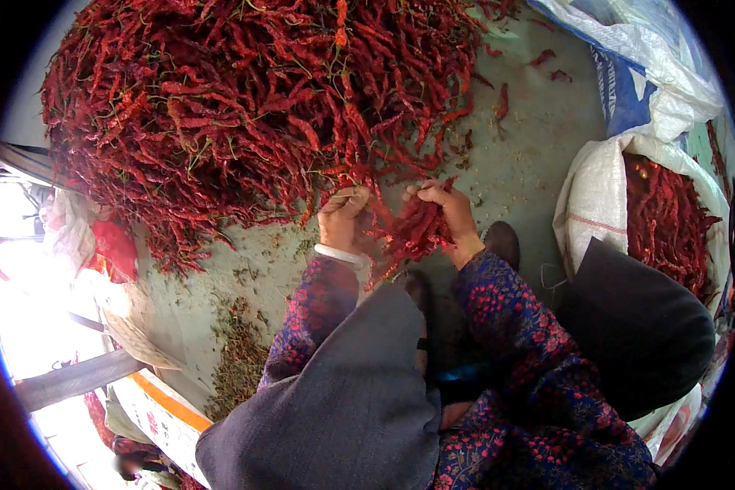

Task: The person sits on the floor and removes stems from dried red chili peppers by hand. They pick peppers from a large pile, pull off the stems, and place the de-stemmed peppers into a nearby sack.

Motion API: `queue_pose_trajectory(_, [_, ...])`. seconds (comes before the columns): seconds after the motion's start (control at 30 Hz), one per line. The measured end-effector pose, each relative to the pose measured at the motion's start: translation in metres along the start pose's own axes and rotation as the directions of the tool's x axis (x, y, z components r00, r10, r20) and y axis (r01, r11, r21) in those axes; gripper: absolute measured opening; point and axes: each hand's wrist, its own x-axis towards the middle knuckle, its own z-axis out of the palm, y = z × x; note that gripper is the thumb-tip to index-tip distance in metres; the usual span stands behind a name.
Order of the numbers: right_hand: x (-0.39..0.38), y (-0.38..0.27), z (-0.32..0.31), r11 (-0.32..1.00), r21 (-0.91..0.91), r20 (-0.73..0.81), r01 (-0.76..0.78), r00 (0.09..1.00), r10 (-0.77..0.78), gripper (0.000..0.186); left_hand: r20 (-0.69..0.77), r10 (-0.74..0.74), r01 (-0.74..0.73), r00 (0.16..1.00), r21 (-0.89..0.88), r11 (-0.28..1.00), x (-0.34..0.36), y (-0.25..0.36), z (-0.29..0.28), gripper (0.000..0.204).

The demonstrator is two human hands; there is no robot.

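A bunch of dried red chili peppers (419, 232) is gathered in my right hand (453, 214), its fingers closed round them. Just to the left, my left hand (342, 220) is closed in a pinch, with a dried chili at its fingertips; part of that grip is hidden. A pale bangle (340, 256) circles my left wrist. Both hands hover at the near edge of a large pile of dried chili peppers (253, 106), many with pale stems. The hands are a short gap apart, and loose chilies hang between them.
An open white woven sack (586, 192) full of chilies stands at the right, with white-and-blue sacks (629, 94) behind it. Stem debris (238, 359) lies on the grey floor (539, 122) at the left. Scattered chilies lie beyond the pile, and a wooden bar (77, 380) juts in at lower left.
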Motion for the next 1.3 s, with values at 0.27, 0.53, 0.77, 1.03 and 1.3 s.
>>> queue_pose_trajectory(0.27, [-0.004,0.002,0.003,0.947,-0.315,0.079,-0.059,0.993,0.088,0.013,0.111,-0.036,0.045,0.993,-0.075,0.996,-0.007,0.0,0.018,0.013])
queue_pose_trajectory(0.53, [-0.009,0.006,0.015,0.786,-0.617,0.123,0.038,0.991,0.048,0.02,0.19,0.13,-0.149,0.973,0.087,0.985,-0.005,-0.011,0.015,0.007])
queue_pose_trajectory(0.77, [-0.007,0.009,0.01,0.805,-0.591,0.142,0.046,0.989,0.049,0.017,0.141,-0.033,0.023,0.989,0.07,0.997,-0.012,0.0,0.015,0.008])
queue_pose_trajectory(1.03, [-0.006,0.019,0.007,0.406,-0.902,0.141,0.146,0.989,-0.042,0.023,0.385,0.577,-0.605,0.72,0.755,0.251,-0.009,-0.009,0.014,0.009])
queue_pose_trajectory(1.3, [-0.005,-0.005,0.006,0.751,-0.658,0.1,0.054,0.995,0.016,0.014,0.084,0.288,-0.258,0.954,0.719,0.645,0.007,0.006,-0.018,0.008])
